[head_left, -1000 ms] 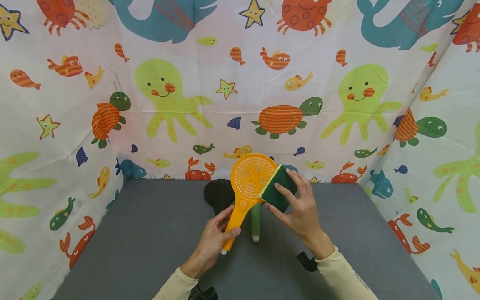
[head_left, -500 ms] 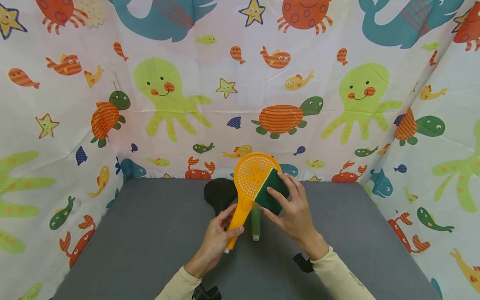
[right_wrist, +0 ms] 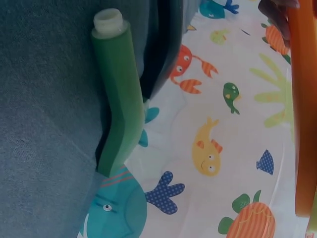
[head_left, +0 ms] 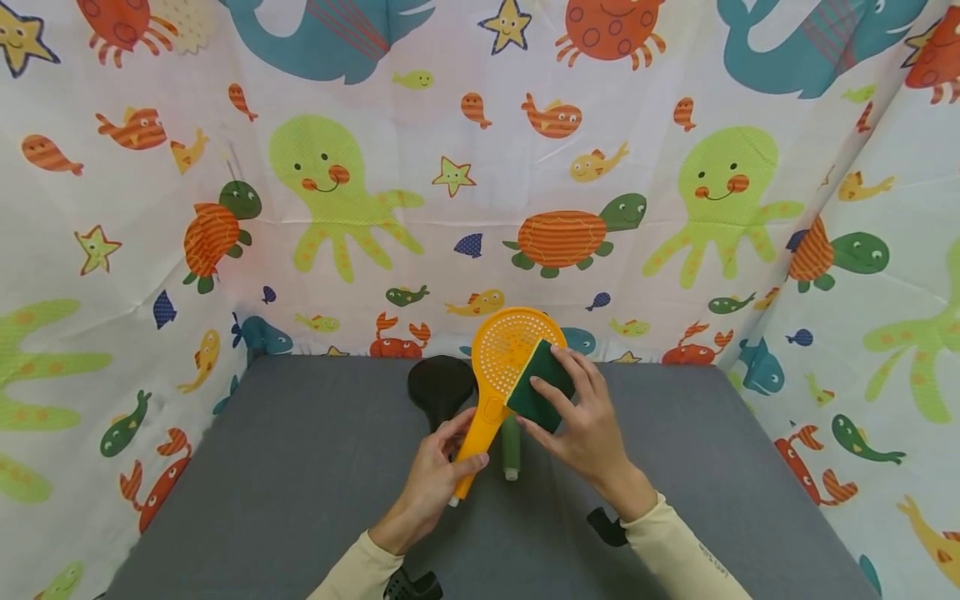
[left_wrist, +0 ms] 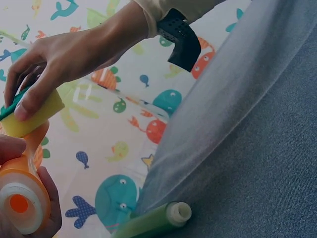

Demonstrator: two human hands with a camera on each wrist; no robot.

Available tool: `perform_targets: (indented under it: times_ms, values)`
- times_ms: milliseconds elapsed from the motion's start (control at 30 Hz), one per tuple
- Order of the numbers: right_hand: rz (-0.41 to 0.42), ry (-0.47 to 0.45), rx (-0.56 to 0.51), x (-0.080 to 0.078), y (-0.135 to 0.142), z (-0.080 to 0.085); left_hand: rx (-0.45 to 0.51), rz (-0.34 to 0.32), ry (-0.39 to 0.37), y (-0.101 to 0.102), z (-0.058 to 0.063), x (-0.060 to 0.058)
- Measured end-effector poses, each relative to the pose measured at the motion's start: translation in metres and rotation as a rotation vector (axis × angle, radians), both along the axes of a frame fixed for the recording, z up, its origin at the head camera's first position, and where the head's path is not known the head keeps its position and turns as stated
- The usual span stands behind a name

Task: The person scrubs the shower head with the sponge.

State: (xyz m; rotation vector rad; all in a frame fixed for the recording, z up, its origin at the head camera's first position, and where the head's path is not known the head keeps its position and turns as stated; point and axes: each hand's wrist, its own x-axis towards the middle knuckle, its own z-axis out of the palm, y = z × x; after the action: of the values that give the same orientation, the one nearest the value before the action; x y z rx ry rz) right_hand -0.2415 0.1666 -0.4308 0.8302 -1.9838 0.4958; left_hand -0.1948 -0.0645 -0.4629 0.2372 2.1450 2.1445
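A yellow-orange shower head is tilted up above the table, its perforated face toward the head camera. My left hand grips its handle, thumb across the front. With fingers and thumb, my right hand holds a green and yellow sponge against the right side of the perforated face. In the left wrist view the sponge's yellow side meets the shower head near its neck, and the handle's round end faces the camera. In the right wrist view the orange shower head shows only at the right edge.
Behind the hands, a black shower head lies on the grey table. Beside it is a green shower head, mostly hidden, its white-tipped handle toward me. A curtain printed with sea animals closes off the back and sides.
The sponge has moved left and slightly down across the perforated face with my right hand. The shower head and my left hand have shifted slightly right.
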Motion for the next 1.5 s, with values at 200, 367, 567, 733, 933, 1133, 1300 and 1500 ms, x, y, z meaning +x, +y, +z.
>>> perform_targets:
  times_ms: [200, 367, 567, 733, 933, 1133, 1300, 1500]
  values:
    - [0.011, 0.007, 0.042, 0.0, 0.002, -0.005, -0.008, 0.006, -0.016, 0.0, 0.0, 0.001]
    - [-0.005, 0.005, 0.048, -0.003, 0.009, -0.001, -0.017, 0.0, -0.016, 0.0, -0.002, 0.0]
    - [-0.008, -0.008, 0.034, -0.004, 0.009, 0.004, -0.029, 0.001, -0.008, 0.0, -0.001, -0.001]
    - [0.019, 0.012, 0.056, -0.002, 0.007, 0.005, -0.012, -0.01, 0.008, 0.006, 0.002, -0.004]
    - [0.021, 0.017, 0.064, -0.003, 0.01, 0.008, 0.01, -0.014, 0.005, 0.009, 0.003, -0.003]
    - [-0.012, -0.015, 0.037, -0.005, 0.015, 0.008, -0.007, -0.006, -0.014, 0.005, 0.001, -0.001]
    - [-0.007, -0.015, 0.015, -0.007, 0.015, 0.01, -0.009, 0.001, -0.012, 0.002, 0.002, 0.0]
    - [0.007, 0.007, 0.003, -0.006, 0.01, 0.005, -0.005, -0.012, -0.013, 0.001, 0.003, -0.001]
